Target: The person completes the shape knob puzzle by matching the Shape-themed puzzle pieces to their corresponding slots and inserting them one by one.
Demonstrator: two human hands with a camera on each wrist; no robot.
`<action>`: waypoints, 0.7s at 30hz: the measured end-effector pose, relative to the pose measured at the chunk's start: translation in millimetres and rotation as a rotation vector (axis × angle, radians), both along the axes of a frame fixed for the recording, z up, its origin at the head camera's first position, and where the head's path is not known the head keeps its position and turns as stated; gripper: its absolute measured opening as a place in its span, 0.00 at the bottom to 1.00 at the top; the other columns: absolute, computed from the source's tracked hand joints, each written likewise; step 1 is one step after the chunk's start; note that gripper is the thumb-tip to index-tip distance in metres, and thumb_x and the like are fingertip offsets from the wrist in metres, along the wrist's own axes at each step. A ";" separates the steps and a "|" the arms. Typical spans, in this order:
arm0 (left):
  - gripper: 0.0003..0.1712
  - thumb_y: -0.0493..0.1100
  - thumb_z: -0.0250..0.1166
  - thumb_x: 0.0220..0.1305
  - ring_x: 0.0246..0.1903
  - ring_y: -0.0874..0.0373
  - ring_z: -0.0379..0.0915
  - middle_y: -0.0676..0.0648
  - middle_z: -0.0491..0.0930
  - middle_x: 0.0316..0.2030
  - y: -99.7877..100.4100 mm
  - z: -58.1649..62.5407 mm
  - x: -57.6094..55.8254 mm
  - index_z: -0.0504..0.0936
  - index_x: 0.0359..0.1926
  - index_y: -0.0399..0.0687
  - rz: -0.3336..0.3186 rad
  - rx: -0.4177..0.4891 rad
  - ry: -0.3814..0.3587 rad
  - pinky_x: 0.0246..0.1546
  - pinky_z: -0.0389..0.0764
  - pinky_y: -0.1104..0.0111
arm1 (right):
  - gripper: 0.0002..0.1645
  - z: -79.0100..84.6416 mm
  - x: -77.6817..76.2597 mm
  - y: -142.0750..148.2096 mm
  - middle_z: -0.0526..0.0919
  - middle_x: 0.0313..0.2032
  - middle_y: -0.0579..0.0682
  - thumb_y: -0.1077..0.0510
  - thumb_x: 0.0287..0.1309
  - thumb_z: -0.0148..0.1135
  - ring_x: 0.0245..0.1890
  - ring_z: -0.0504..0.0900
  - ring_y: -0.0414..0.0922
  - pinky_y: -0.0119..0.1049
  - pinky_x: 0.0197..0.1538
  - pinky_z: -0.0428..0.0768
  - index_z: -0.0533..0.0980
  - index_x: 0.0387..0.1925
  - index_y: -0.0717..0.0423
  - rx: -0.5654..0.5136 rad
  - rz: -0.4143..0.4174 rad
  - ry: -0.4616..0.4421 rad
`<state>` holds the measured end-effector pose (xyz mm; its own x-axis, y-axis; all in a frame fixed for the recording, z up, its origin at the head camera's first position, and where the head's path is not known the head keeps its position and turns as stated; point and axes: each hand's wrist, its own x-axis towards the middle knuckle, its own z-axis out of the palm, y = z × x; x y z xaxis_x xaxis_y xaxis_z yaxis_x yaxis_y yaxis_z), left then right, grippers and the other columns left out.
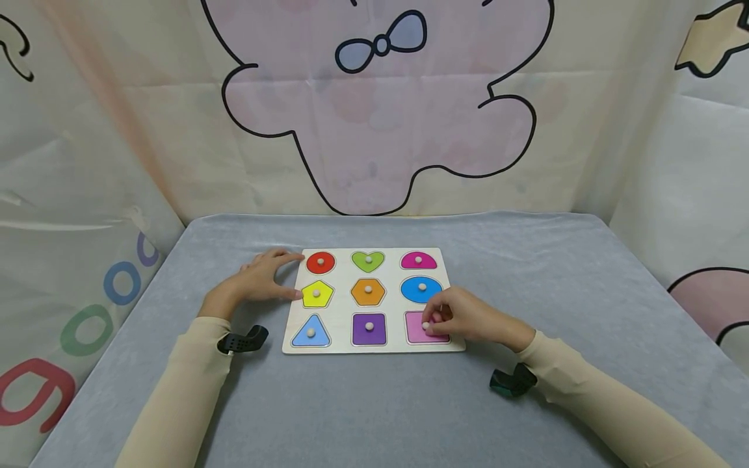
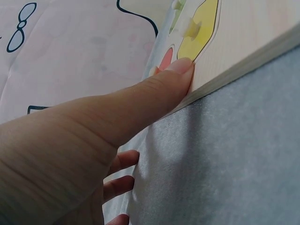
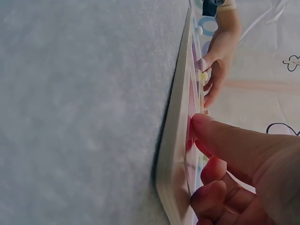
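A wooden shape puzzle board [image 1: 342,318] lies on the cloth with its knobbed pieces in their recesses. My right hand [image 1: 468,316] pinches the small knob of the pink rectangle piece [image 1: 413,333] at the near right corner, thumb and index finger curled round it. In the right wrist view the thumb [image 3: 220,131] covers that knob, and the piece lies flat with the board. My left hand [image 1: 257,279] is spread along the board's left edge, holding nothing. Its thumb [image 2: 154,93] rests on the rim beside the yellow pentagon [image 1: 316,294]; the index fingertip touches near the red circle [image 1: 320,262].
Other pieces are a green heart [image 1: 368,262], magenta half circle [image 1: 418,260], orange hexagon [image 1: 368,292], blue oval [image 1: 414,290], blue triangle [image 1: 311,333] and purple square [image 1: 369,329]. Grey cloth [image 1: 374,409] covers the table; a printed curtain [image 1: 374,130] hangs behind.
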<state>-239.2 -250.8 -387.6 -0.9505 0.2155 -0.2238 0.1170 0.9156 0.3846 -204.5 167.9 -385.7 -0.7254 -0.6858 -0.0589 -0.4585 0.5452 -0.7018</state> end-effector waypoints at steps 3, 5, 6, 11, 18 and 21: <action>0.52 0.65 0.72 0.54 0.72 0.30 0.50 0.35 0.56 0.76 0.1 -0.5 0.0 0.63 0.76 0.59 0.000 0.001 0.000 0.65 0.51 0.23 | 0.04 0.0 -0.2 0.3 0.74 0.21 0.41 0.59 0.57 0.74 0.25 0.72 0.35 0.26 0.30 0.72 0.85 0.31 0.53 -0.004 0.007 -0.011; 0.52 0.65 0.72 0.54 0.72 0.30 0.50 0.35 0.56 0.76 0.2 -0.8 0.0 0.63 0.76 0.59 0.000 0.002 0.000 0.65 0.50 0.23 | 0.04 0.1 -0.4 0.6 0.74 0.21 0.42 0.59 0.57 0.74 0.25 0.72 0.35 0.26 0.30 0.72 0.84 0.31 0.53 -0.008 0.014 -0.013; 0.52 0.65 0.72 0.54 0.72 0.30 0.50 0.35 0.56 0.76 0.4 -0.8 0.0 0.63 0.76 0.59 0.001 0.002 0.000 0.65 0.50 0.23 | 0.04 0.1 -0.5 0.5 0.74 0.21 0.42 0.58 0.57 0.74 0.25 0.72 0.35 0.26 0.30 0.72 0.84 0.31 0.53 -0.007 0.014 -0.015; 0.52 0.65 0.72 0.54 0.73 0.30 0.50 0.35 0.55 0.76 0.7 -0.9 0.1 0.63 0.76 0.59 0.002 0.002 0.001 0.65 0.50 0.23 | 0.05 1.4 -1.3 0.0 0.74 0.20 0.41 0.56 0.59 0.73 0.23 0.71 0.35 0.25 0.28 0.70 0.85 0.31 0.51 0.005 0.014 -0.012; 0.52 0.66 0.72 0.54 0.72 0.30 0.50 0.35 0.55 0.76 0.6 -0.1 0.1 0.63 0.76 0.59 -0.003 -0.002 0.004 0.65 0.50 0.22 | 0.07 2.5 -6.1 1.4 0.76 0.22 0.43 0.54 0.61 0.71 0.23 0.71 0.37 0.26 0.29 0.70 0.86 0.35 0.53 -0.002 0.003 -0.029; 0.52 0.66 0.72 0.54 0.72 0.30 0.50 0.35 0.56 0.76 0.8 -0.1 0.1 0.63 0.76 0.59 -0.003 -0.003 0.006 0.65 0.51 0.23 | 0.06 2.3 -10.7 2.8 0.79 0.24 0.44 0.54 0.62 0.70 0.25 0.72 0.38 0.27 0.30 0.71 0.86 0.36 0.53 0.000 -0.019 -0.024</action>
<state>-239.1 -250.0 -387.8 -0.9512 0.2178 -0.2188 0.1221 0.9164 0.3813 -215.2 170.7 -383.4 -0.7369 -0.6716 -0.0765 -0.4306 0.5537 -0.7128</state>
